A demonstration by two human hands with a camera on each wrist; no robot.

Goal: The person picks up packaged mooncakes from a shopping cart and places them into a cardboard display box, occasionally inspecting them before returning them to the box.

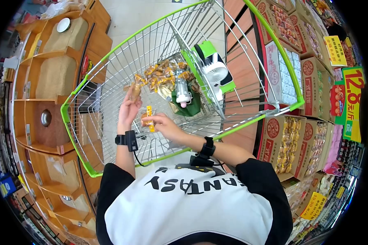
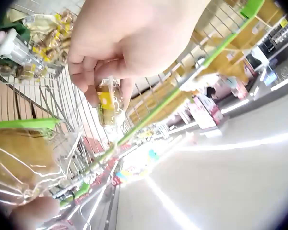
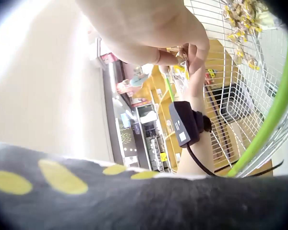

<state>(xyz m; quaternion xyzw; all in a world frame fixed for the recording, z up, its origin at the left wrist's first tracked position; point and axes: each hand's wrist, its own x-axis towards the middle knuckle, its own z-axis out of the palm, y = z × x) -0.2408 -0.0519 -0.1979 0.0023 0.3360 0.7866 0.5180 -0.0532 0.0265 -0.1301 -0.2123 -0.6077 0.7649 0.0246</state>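
Over the shopping cart [image 1: 110, 122], my left hand [image 1: 128, 111] pinches a small snack in a clear wrapper [image 1: 135, 93] between thumb and fingers. The left wrist view shows that wrapped snack [image 2: 106, 106] with a yellow label, below the curled fingers. My right hand [image 1: 167, 126] holds a second clear-wrapped snack [image 1: 149, 118] with a yellow band, just to the right of the left wrist. In the left wrist view this second snack [image 2: 21, 160] looms large at the lower left. A heap of similar wrapped snacks [image 1: 161, 75] lies in the cart beyond both hands.
A clear bottle [image 1: 181, 90] lies by a dark green bag [image 1: 188, 107] in the cart. A white fan [image 1: 216, 73] is fixed to the green-edged child seat. Wooden shelves [image 1: 55, 83] stand left; boxes of packaged goods [image 1: 288, 145] line the right.
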